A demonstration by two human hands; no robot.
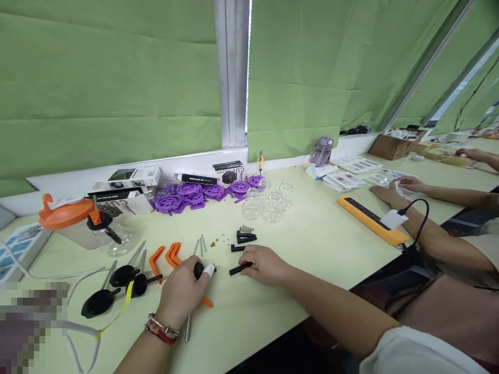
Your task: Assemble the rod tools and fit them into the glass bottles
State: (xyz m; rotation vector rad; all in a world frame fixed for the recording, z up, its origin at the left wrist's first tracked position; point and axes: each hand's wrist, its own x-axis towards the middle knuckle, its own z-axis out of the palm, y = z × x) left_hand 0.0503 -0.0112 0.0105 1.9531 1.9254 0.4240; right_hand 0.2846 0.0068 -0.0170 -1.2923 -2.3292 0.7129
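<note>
My left hand (pixel 183 288) is closed around a black plastic part (pixel 198 269), mostly hidden by the fingers; its thumb wears a white covering. A metal rod (pixel 187 330) sticks out below this hand, and an orange piece (pixel 207 302) shows beside it. Between its fingers and thumb, my right hand (pixel 265 265) pinches a short black tube (pixel 239 269). Just beyond lie a black L-shaped piece (pixel 237 248), further black pieces (pixel 246 238) and springs (pixel 246 229). Bent orange handles (pixel 172 254) and black round parts with metal rods (pixel 98 303) rest to the left.
Thin metal pins (pixel 202 244) lie mid-table. Behind are clear glass jars (pixel 271 210), purple plastic parts (pixel 189 195) and boxes (pixel 128 202). An orange-lidded jug (pixel 74 221) stands left. On the right are an orange power strip (pixel 370 221) and another person's hands (pixel 390 192).
</note>
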